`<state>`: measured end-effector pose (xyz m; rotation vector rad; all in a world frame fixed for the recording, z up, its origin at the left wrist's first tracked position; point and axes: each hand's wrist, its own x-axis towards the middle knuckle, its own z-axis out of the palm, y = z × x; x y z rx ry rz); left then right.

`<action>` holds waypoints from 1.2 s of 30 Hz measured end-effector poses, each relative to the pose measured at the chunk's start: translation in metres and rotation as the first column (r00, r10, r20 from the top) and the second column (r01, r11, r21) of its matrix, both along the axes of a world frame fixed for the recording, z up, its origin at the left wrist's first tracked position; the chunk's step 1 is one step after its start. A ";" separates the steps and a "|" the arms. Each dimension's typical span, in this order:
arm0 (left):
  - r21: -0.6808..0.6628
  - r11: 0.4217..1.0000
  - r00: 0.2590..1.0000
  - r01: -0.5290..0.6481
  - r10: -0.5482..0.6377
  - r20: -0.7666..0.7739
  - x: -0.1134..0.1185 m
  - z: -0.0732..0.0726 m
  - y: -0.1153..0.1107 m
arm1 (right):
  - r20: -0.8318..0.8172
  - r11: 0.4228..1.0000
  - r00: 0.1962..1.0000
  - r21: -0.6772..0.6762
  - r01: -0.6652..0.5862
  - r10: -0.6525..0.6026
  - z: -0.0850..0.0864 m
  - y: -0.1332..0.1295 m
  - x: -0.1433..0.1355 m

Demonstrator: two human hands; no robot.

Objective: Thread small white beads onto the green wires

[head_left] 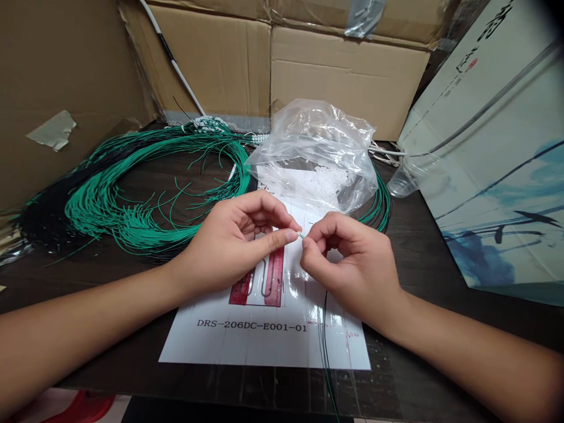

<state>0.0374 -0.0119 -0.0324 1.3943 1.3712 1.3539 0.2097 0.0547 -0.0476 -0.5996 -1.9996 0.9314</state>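
Note:
Above the printed sheet (pixel 259 346), my two hands meet almost fingertip to fingertip. My left hand (pixel 235 235) is closed in a pinch of thumb and index finger; what lies between these fingertips is too small and hidden to name. My right hand (pixel 356 252) pinches thin green and black wires (pixel 326 358), whose short end points toward the left fingertips. The wires run down from the right hand across the sheet and over the table's front edge.
A large coil of green and black wires (pixel 92 200) lies at the left. Behind my hands sits a clear plastic bag (pixel 308 138) holding small white pieces. Cardboard (pixel 211 64) stands at the back, a painted box (pixel 497 176) at the right, with a clear cup (pixel 403 179) beside it.

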 end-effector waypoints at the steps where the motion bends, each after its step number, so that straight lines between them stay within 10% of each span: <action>1: 0.003 1.000 1.000 0.005 -0.005 0.003 0.000 0.000 0.000 | 0.000 1.000 1.000 -0.014 0.006 -0.006 0.000 0.000 0.000; 13: 0.016 0.999 0.999 0.035 -0.035 -0.005 0.000 -0.001 -0.001 | 0.000 0.999 1.000 0.043 0.011 -0.011 0.000 -0.001 -0.002; 26: -0.188 0.962 0.915 0.197 -0.111 0.387 -0.015 -0.004 0.007 | -0.148 0.939 0.966 -0.245 -0.241 0.210 -0.006 0.006 -0.001; 36: -0.162 0.955 0.927 0.250 -0.188 0.324 -0.018 -0.006 0.008 | -0.235 0.860 0.945 -0.406 -0.310 0.230 -0.006 0.008 -0.004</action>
